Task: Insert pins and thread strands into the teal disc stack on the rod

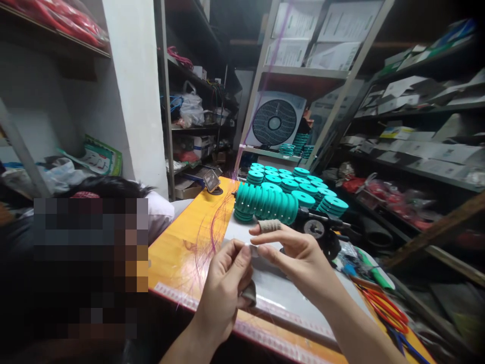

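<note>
My left hand is closed in a pinch, thumb against forefinger, at the near side of the table. Between its fingertips shows a small white piece, too small to make out further. My right hand meets it there, its thumb and a finger closing on the same piece. A fabric wrap covers one right finger, and a darker wrap is on a left finger. Just beyond my hands, a row of teal spools sits side by side on a horizontal shaft, with small white dots along their rims.
Stacked teal spools stand behind the row. A black mechanism with a round dial is right of it. Thin purple strands trail over the wooden tabletop. Orange-handled tools lie right. Another person's head and white sleeve are close left.
</note>
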`<state>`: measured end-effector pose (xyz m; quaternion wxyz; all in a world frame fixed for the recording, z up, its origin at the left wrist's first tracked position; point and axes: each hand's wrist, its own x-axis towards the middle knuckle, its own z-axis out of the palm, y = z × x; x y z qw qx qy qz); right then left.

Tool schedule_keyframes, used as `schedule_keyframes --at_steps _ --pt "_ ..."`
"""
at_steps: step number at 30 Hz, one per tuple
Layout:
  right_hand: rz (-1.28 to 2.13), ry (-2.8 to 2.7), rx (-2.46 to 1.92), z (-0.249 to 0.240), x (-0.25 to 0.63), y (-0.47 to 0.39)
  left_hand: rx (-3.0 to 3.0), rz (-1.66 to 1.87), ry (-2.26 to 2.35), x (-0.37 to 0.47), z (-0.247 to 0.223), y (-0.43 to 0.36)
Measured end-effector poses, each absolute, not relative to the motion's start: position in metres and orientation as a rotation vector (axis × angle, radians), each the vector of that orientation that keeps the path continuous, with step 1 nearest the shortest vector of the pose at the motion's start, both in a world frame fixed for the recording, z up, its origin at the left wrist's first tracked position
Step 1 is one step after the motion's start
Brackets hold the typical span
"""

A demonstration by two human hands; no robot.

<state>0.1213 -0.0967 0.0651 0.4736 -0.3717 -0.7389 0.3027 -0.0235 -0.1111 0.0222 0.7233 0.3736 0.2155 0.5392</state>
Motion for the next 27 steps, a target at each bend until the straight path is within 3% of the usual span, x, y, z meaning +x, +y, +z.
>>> schedule_keyframes --at_steps 5,12,16,21,27 --pt "0.558 -1.899 -0.943 0.072 0.118 -0.104 0.877 1.143 0.471 -0.023 0.023 -0.111" --pt "-0.42 -2.249 -0.994 0.088 0.116 -0.117 1.022 1.175 0.555 -0.028 0.012 -0.104" --pt "-0.718 -2.352 -1.022 0.086 0.116 -0.116 1.119 1.143 0.59 -0.033 0.011 -0.102" --pt "-0.737 -2.386 -1.027 0.085 0.117 -0.117 1.248 1.14 0.696 -0.034 0.012 -0.1" --pt "-0.272 -2.327 -0.985 0.087 0.123 -0.116 1.081 1.133 0.562 -0.037 0.011 -0.097"
